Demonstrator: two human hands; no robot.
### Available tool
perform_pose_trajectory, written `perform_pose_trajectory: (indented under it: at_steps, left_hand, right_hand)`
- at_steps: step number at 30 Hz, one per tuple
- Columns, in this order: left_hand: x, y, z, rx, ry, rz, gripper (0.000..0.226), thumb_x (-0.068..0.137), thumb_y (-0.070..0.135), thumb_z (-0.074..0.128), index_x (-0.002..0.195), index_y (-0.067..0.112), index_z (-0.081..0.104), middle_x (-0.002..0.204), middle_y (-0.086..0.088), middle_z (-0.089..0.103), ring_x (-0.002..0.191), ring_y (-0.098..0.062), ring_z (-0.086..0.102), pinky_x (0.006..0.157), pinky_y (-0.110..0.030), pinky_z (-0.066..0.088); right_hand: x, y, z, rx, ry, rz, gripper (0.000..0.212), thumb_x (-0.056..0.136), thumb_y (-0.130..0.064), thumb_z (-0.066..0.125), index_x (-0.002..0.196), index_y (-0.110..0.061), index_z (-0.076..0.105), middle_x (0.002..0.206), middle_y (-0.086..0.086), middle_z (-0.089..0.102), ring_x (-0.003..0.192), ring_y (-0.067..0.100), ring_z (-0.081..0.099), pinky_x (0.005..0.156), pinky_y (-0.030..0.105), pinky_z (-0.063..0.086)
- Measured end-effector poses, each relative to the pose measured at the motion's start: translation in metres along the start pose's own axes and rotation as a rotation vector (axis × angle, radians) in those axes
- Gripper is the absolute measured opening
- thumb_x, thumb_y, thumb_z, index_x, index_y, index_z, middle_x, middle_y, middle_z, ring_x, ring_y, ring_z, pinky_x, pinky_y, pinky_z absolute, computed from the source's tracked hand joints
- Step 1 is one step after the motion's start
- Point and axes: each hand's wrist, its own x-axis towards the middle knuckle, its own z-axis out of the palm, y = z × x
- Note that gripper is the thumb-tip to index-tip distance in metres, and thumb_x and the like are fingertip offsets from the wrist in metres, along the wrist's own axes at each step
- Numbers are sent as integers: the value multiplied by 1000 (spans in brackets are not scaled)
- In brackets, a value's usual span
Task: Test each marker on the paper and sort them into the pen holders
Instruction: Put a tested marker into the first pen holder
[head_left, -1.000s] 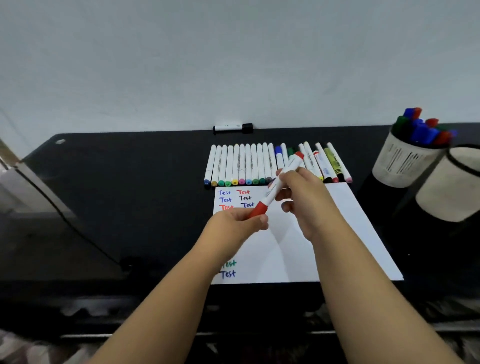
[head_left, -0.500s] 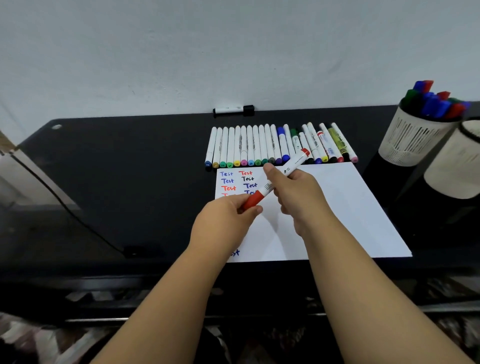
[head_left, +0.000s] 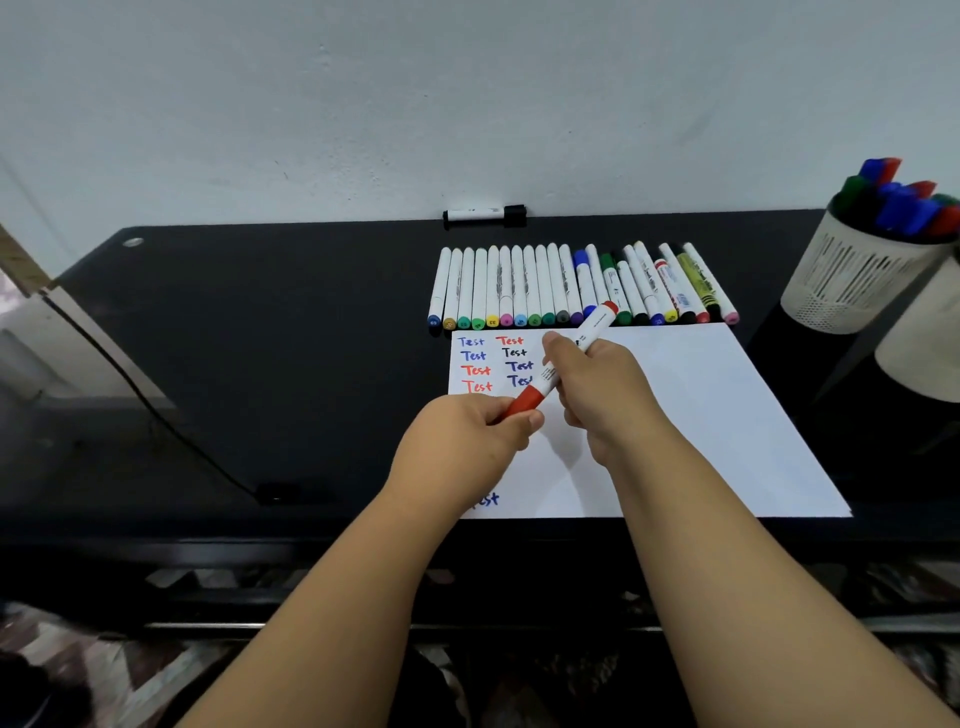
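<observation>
**Both hands on a red marker above the test sheet**

The person holds a red marker (head_left: 563, 358) slantwise over the white paper (head_left: 701, 415), its red cap low and to the left, its red-tipped far end pointing up toward the row of markers (head_left: 576, 286). The left hand (head_left: 462, 441) pinches the red cap between thumb and curled fingers. The right hand (head_left: 602, 384) wraps its fingers round the white barrel, the thumb lying along the top. The cap appears seated on the barrel; whether it has begun to part cannot be told.

The paper lies flat on the black desk (head_left: 285, 338), its far edge just beside the near ends of the row. In its top left corner the word "Test" is written several times in blue, red and black; another blue "Test" shows near the bottom edge, partly hidden by the left wrist.

The markers in the row lie side by side, touching, coloured ends toward the person. A single black marker (head_left: 485, 214) lies crosswise at the desk's far edge against the wall, well apart from the row.

At the right stand two pen holders. The farther white holder (head_left: 852, 280), slotted and perforated, contains blue, red and green markers. The nearer holder (head_left: 919, 343) is cut off by the frame edge and its contents cannot be seen.
</observation>
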Motion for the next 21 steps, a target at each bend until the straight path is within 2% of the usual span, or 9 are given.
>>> perform_pose_trajectory:
  at_steps: [4, 9, 11, 15, 18, 21]
  left_hand:
    - [-3, -4, -3, -53, 6, -10, 27, 88, 43, 59, 75, 21, 69, 76, 0, 64, 62, -11, 51, 57, -25, 42]
    - [-5, -8, -7, -161, -13, -56, 30, 87, 42, 60, 68, 20, 68, 84, -4, 69, 78, -17, 60, 66, -28, 45]
    - [-5, -10, -9, -191, -15, -70, 30, 87, 41, 61, 69, 19, 69, 84, -5, 69, 77, -17, 60, 66, -28, 45]
    - [-7, -10, -13, -302, -61, -114, 27, 87, 37, 62, 69, 18, 68, 73, 5, 68, 72, -10, 62, 59, -22, 43]
    - [-8, -10, -11, -192, -22, -70, 28, 89, 39, 59, 70, 19, 66, 75, 2, 67, 70, -18, 63, 60, -27, 46]
    - [-9, -8, -8, 23, 25, 4, 29, 92, 43, 52, 80, 20, 66, 75, 1, 63, 61, -12, 53, 54, -24, 38]
  right_hand:
    - [1, 1, 5, 15, -37, 22, 27, 96, -28, 51, 71, -16, 53, 38, -11, 44, 43, 10, 32, 43, 23, 28]
    - [2, 1, 12, 28, -56, 34, 27, 96, -27, 50, 72, -15, 52, 41, -8, 45, 44, 11, 31, 42, 23, 27]
    - [2, 1, 15, 32, -58, 36, 27, 95, -26, 50, 71, -14, 51, 42, -8, 45, 45, 11, 31, 42, 23, 27]
    - [3, 1, 18, 35, -87, 23, 27, 96, -26, 49, 71, -16, 50, 33, -12, 44, 41, 9, 31, 41, 21, 27]
    - [4, 2, 19, 49, -59, 32, 28, 96, -27, 49, 70, -16, 49, 33, -12, 42, 42, 10, 30, 41, 22, 26]
    - [5, 3, 23, 43, -28, 40, 27, 95, -26, 49, 70, -15, 50, 42, -8, 44, 44, 11, 31, 42, 22, 26]
